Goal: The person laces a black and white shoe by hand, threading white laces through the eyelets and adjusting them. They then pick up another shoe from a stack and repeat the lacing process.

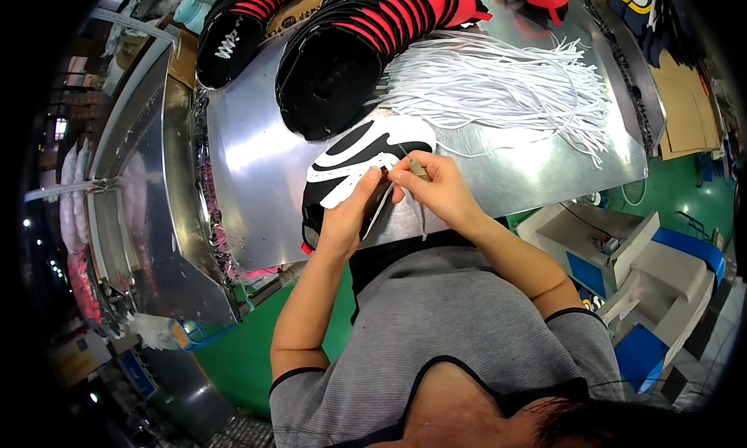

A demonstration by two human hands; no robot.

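A black-and-white shoe upper [354, 168] lay flat near the front edge of the metal bench [249, 175], its white panels curving over black fabric, and both hands met at its right-hand end. The left hand [352, 214] rested on the near part of the upper, fingers curled down and pinching the edge of the material, so the piece lay partly under and just beyond that palm. The right hand [436, 185] was closed in a pinch on a small slim tool [419, 168], its tip touching the upper where a thin white lace [422, 218] trailed down past the bench edge. Just beyond the upper, a curved stack of black and red uppers [358, 43] arched across the bench, touching or nearly touching the piece in hand. To the right of that stack a loose bundle of white laces [506, 82] spread across the steel. A second stack of black and red uppers [233, 28] sat at the far left corner. Below the bench, the green floor [233, 362] showed beside the person's grey shirt [459, 316].
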